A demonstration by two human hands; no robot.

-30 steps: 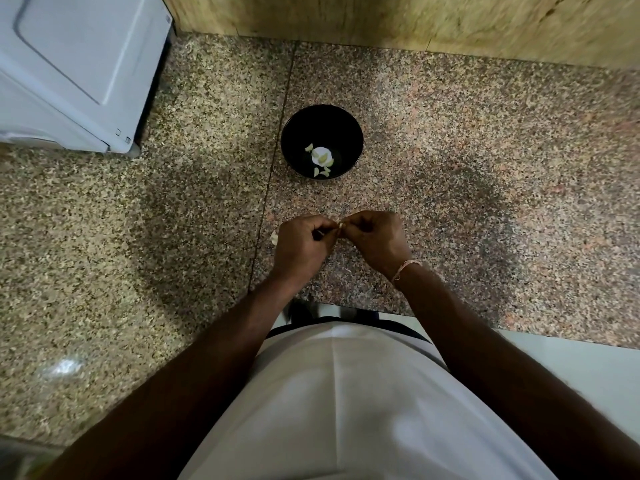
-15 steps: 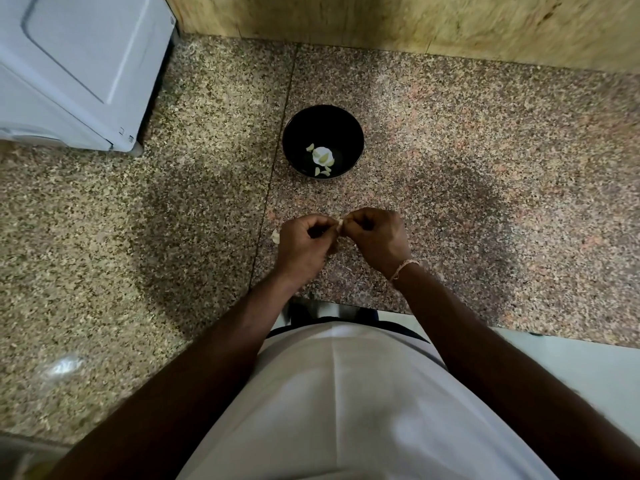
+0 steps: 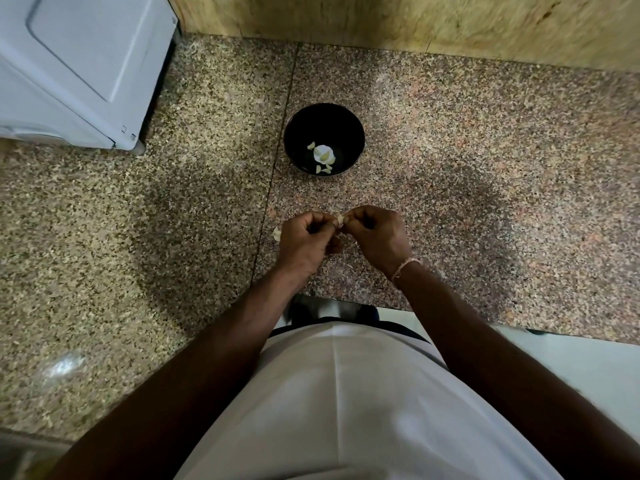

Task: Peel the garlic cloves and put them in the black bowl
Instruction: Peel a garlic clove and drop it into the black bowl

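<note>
Speckled granite counter (image 3: 485,168), a seam running from the back edge toward the front edge, just left of centre. Tan wall (image 3: 415,26) along the back edge. White appliance (image 3: 76,64) stood on the back left corner.

Black bowl (image 3: 323,144) sat upright on the counter just right of the seam, about midway between back and front edges. Inside it lay several peeled garlic cloves (image 3: 323,157), pale, gathered on the bowl's floor toward its near side; exact count could not be told.

Both hands were held together over the counter, between the bowl and the front edge, apart from the bowl. Left hand (image 3: 304,242) had its fingers curled, thumb and fingertips pinching a garlic clove (image 3: 340,220). Right hand (image 3: 375,237) was likewise curled, its fingertips closed on the same clove from the other side. Only a small pale sliver of the clove showed between the two sets of fingertips; whether skin was on or off it could not be told. A thin pale wristband (image 3: 407,266) circled the right wrist.

A small pale scrap (image 3: 276,233), garlic or skin, lay on the counter just left of the left hand, close by the seam.

The person's white garment (image 3: 346,410) filled the lower middle of the view, both forearms reaching out past it.
</note>
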